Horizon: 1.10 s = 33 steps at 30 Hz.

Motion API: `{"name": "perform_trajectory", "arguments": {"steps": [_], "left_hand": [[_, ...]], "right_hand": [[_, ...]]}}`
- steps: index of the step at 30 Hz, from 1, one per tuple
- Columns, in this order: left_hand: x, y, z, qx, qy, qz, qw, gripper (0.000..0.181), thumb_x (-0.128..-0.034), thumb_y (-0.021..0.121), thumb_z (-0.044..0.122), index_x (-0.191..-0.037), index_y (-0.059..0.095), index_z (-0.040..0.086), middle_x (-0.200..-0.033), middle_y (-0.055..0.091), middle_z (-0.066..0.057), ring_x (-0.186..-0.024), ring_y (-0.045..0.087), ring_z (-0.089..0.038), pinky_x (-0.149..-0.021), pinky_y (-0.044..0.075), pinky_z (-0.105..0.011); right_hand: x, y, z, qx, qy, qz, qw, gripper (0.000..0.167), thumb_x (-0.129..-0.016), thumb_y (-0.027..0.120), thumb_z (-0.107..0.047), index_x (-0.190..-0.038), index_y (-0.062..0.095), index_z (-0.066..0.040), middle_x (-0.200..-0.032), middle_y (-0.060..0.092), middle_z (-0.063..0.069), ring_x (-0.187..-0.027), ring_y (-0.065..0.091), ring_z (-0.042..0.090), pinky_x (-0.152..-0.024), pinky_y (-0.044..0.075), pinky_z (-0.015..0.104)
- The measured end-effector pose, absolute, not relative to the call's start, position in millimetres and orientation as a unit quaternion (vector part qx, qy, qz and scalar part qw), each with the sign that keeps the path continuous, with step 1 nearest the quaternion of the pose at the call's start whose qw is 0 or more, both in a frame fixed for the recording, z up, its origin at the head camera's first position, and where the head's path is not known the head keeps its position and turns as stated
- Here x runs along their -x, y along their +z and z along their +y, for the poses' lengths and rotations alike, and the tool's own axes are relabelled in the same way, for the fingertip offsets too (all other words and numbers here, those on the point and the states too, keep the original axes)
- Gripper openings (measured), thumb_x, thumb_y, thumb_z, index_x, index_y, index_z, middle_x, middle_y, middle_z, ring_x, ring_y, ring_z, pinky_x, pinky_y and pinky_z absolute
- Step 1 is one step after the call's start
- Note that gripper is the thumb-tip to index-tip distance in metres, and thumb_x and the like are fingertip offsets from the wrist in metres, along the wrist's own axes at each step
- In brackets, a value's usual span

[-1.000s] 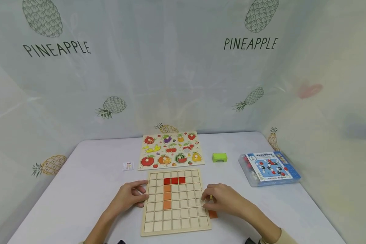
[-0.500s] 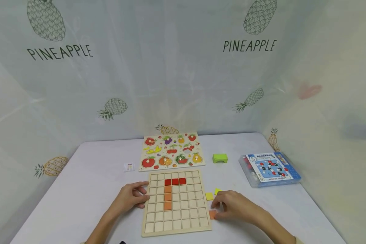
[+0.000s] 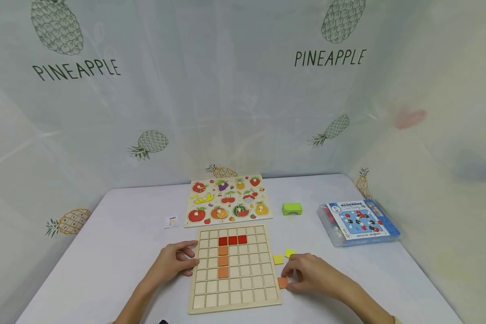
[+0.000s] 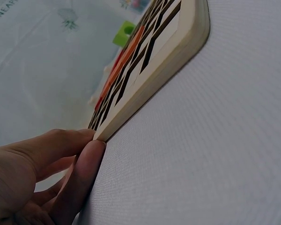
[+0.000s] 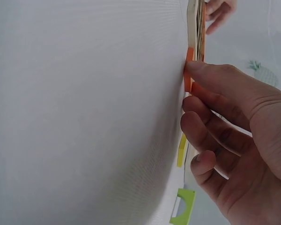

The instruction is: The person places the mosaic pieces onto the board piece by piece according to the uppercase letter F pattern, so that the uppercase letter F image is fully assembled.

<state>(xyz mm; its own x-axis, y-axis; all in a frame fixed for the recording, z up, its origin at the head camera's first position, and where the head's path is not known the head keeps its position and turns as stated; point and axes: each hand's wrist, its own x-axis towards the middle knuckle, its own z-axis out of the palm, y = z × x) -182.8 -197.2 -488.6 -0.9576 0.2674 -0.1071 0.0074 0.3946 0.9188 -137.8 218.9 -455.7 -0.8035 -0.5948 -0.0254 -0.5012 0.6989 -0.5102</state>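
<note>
A wooden grid board (image 3: 235, 309) lies on the table. Three red tiles (image 3: 232, 240) sit in a row in its cells, above a column of three orange tiles (image 3: 223, 261). At the board's left rim, my left hand (image 3: 174, 260) grips the edge with thumb and index finger, which meet the rim in the left wrist view. Beside the right rim, my right hand (image 3: 309, 272) pinches a loose orange tile (image 3: 282, 282) between thumb and index finger; the tile is still low at the tabletop. Two yellow tiles (image 3: 278, 259) lie just behind that hand's fingers.
Behind the grid board lies a fruit puzzle board (image 3: 228, 198). A green arch block (image 3: 292, 208) stands to its right, and a boxed molecule kit (image 3: 358, 222) is farther right. A small printed card (image 3: 171, 222) lies at left. Pineapple-print curtain encloses the table.
My right hand has moved right, off the board's edge, leaving a yellow tile on the table and taking the loose orange tile. My left hand has stayed at the rim.
</note>
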Motion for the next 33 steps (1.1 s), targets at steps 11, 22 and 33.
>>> {"name": "perform_trajectory", "arguments": {"steps": [11,22,33], "left_hand": [[182.6,-487.9,-198.7,-0.083,0.552,0.821,0.121,0.063,-0.0802,0.081,0.016,-0.135,0.055,-0.001,-0.097,0.061,-0.015,-0.064,0.068,-0.017,-0.058,0.064,-0.031],[183.1,-488.6,-199.0,-0.086,0.555,0.819,0.120,0.064,-0.0803,0.081,0.017,-0.135,0.054,-0.001,-0.097,0.061,-0.015,-0.065,0.068,-0.017,-0.059,0.064,-0.031],[182.4,-488.7,-197.7,-0.081,0.556,0.818,0.122,0.063,-0.0801,0.081,0.016,-0.135,0.055,0.000,-0.097,0.061,-0.015,-0.066,0.067,-0.016,-0.059,0.064,-0.031]], "right_hand": [[138.0,-454.7,218.9,0.310,-0.241,0.916,0.082,0.013,-0.081,0.078,-0.025,-0.094,0.073,-0.025,-0.083,0.058,-0.017,-0.067,0.048,-0.005,-0.058,0.044,0.011],[137.2,-453.7,218.9,0.318,-0.227,0.918,0.067,0.013,-0.081,0.077,-0.023,-0.093,0.073,-0.024,-0.083,0.059,-0.016,-0.064,0.047,-0.005,-0.056,0.043,0.011],[134.9,-449.3,219.6,0.310,-0.222,0.923,0.048,0.013,-0.081,0.077,-0.026,-0.093,0.072,-0.025,-0.083,0.058,-0.015,-0.063,0.047,-0.004,-0.054,0.042,0.011]]}}
